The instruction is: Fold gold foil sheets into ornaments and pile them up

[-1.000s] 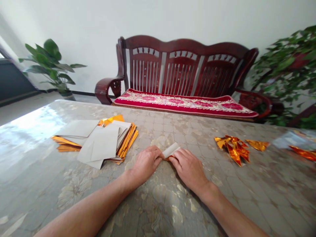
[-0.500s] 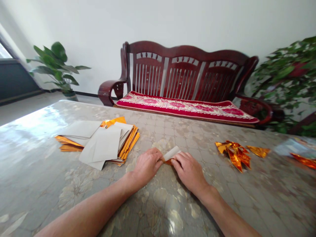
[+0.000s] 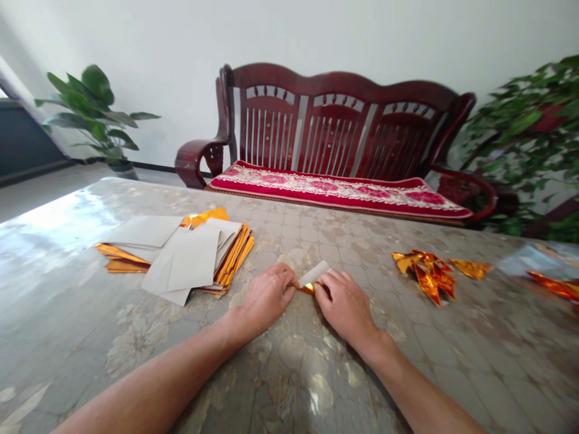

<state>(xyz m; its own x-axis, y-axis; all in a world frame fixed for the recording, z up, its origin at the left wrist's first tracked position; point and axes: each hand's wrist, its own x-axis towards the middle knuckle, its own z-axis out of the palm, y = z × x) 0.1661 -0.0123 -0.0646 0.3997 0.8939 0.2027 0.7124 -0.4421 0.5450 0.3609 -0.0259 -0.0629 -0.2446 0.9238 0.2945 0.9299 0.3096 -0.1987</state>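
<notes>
Between my hands, just above or on the table, is a sheet of foil paper (image 3: 315, 274), its back pale grey and its folded near edge shiny gold. My left hand (image 3: 271, 294) pinches the sheet's left end with thumb and fingers. At the right end my right hand (image 3: 344, 304) grips it, fingers curled over the edge. Left of my hands lies a loose stack of foil paper sheets (image 3: 194, 259), mostly grey side up with gold edges showing. Several folded gold foil pieces (image 3: 427, 274) rest in a small heap to the right.
The table (image 3: 280, 374) has a patterned, glossy cover. A single folded gold piece (image 3: 470, 268) lies beside the heap, and a clear plastic bag (image 3: 538, 260) is at the far right. Behind the table stands a dark red wooden bench (image 3: 332, 129), with potted plants (image 3: 97, 114) on either side.
The gold strip along the sheet's near edge now catches more light and shows brighter. Both hands keep their grip; the whole view has shifted slightly.
</notes>
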